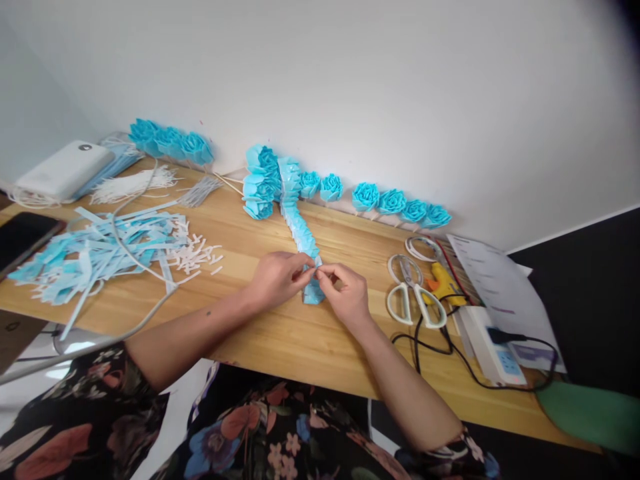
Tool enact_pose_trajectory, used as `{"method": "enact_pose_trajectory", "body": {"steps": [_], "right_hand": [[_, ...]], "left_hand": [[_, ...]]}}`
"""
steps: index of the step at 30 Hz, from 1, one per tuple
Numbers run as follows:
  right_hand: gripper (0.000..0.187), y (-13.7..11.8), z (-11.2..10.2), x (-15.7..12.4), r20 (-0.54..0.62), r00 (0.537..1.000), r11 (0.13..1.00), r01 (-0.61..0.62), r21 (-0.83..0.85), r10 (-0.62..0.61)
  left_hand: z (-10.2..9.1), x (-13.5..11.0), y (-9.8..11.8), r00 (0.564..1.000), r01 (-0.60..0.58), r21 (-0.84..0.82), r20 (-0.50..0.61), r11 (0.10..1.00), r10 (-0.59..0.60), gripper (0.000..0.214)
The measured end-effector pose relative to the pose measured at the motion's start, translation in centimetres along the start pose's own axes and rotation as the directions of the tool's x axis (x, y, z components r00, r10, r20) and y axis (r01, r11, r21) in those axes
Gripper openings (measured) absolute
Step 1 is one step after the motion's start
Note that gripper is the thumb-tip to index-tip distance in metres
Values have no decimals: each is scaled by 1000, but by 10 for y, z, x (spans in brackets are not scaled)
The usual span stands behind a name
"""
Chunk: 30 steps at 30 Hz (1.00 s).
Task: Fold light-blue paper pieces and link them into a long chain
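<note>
My left hand [278, 280] and my right hand [346, 293] meet over the middle of the table. Their fingertips are closed in a pinch on a small light blue petal [319, 261], which the fingers partly cover. Beneath and beyond them runs a long row of overlapping light blue petals [300, 230], its near end [313, 293] showing between my hands. Beyond my left hand, a cluster of blue artificial roses [261, 183] lies beside the far end of this row.
Blue strip scraps [107, 257] and white snippets [193, 255] lie left, near a phone [27, 237] and white power bank [67, 167]. More blue roses [393, 200] line the wall. Scissors [414, 293], a yellow glue gun [445, 283] and a power strip [493, 350] are right.
</note>
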State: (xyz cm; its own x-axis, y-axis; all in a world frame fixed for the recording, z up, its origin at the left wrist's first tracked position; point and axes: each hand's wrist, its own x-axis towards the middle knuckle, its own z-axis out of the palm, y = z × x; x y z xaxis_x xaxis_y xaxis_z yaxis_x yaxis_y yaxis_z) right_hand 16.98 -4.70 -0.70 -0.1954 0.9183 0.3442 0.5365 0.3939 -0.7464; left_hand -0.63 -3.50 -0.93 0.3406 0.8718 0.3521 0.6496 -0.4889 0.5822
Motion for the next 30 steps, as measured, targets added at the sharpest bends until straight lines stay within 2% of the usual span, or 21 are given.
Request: {"method": "enact_pose_trajectory", "body": {"steps": [10,14,17,21,24,26,30], "right_hand": [[14,0,0,0,-4,1000,1000,-4,7,4],[13,0,-1,1,2,999,999,-39,38,39],[12,1,-2,3,-17,994,988,-107,107,110],[13,4,-4,5,-31,982,960,-176,216,187],[14,7,-3,5,-29,980,949,-183,257,197],[15,8,-3,6,-35,981,945,-176,275,193],[15,9,-3,7,-41,980,939,-175,295,195]], "left_hand": [[-3,1,3,1000,8,-53,24,999,-7,20],[-7,4,4,997,72,-178,-1,981,-74,18],[-20,11,-1,986,144,-265,-46,954,-162,17],[-53,24,-20,957,224,-247,-129,943,-261,19],[-82,26,-33,938,278,-143,-174,950,-301,20],[-102,22,-37,937,314,38,-173,949,-303,20],[-133,1,-49,934,342,416,-48,843,-355,20]]}}
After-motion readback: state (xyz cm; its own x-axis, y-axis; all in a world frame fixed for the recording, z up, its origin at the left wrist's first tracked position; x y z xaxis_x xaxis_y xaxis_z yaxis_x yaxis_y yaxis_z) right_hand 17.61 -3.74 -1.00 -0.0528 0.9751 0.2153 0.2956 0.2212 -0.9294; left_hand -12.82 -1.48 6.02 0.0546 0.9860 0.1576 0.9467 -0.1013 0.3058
